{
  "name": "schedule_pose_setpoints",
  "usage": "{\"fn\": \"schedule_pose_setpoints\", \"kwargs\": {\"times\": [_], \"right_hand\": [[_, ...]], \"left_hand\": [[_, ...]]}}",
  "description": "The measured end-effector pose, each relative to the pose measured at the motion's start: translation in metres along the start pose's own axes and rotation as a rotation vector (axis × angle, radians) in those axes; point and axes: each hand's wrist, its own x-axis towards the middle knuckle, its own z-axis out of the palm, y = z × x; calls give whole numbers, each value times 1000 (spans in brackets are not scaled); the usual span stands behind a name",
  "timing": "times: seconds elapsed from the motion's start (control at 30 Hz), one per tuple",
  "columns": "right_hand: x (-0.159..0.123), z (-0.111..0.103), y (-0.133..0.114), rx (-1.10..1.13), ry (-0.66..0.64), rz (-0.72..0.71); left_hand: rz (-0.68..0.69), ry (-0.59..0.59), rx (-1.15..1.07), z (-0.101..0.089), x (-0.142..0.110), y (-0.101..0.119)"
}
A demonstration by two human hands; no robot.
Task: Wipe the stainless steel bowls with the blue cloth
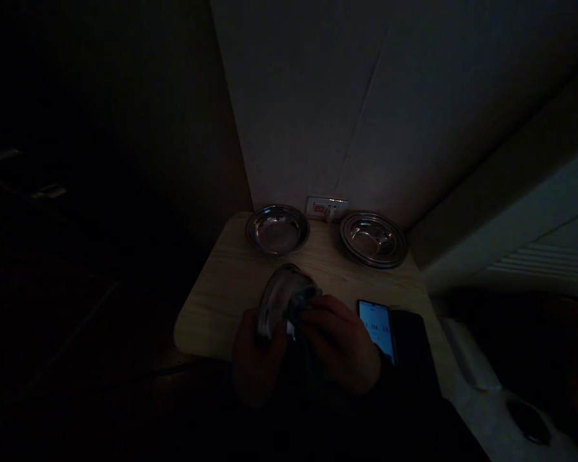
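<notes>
A shiny metal bowl (275, 296) is tilted up over the near part of the table. Its left rim is gripped by my left hand (259, 359), with the thumb on the inner side. In my right hand (340, 340) is a bunched dark cloth (299, 301), pressed against the inside of the bowl. The lower end of the cloth fades into the dark. Behind the hands, another metal bowl (277, 231) stands at the back left, and a stack of metal bowls (373, 239) is at the back right.
The small wooden table (212, 314) stands against a pale wall (298, 115) with a power socket (326, 207). A lit phone (376, 327) in an opened dark case (414, 343) lies beside my right hand. The room is very dim.
</notes>
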Motion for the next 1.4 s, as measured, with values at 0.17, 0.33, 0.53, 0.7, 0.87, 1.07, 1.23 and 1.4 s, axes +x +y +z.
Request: {"fn": "schedule_pose_setpoints", "kwargs": {"times": [0.17, 0.33, 0.53, 0.7, 0.87, 1.07, 1.23, 1.4], "right_hand": [[14, -4, 13, -43, 20, 26], [6, -3, 1, -29, -33, -45], [15, -10, -2, -111, -44, -69], [14, -13, -5, -139, -94, -104], [17, -17, -5, -135, -78, -70], [16, -24, -6, -110, -135, -91], [16, -30, -4, -121, -130, -59], [18, -35, -2, -144, -148, -95]], "left_hand": [[-39, 8, -8, 0, -1, 6], [-29, -2, 32, 1, -1, 4], [4, -25, 43, 1, -1, 5], [19, -50, 62, 3, -1, 8], [28, -61, 76, 4, -2, 11], [128, -183, 11, 5, -3, 12], [121, -256, -3, 8, -3, 14], [161, -303, -11, 11, -3, 14]]}}
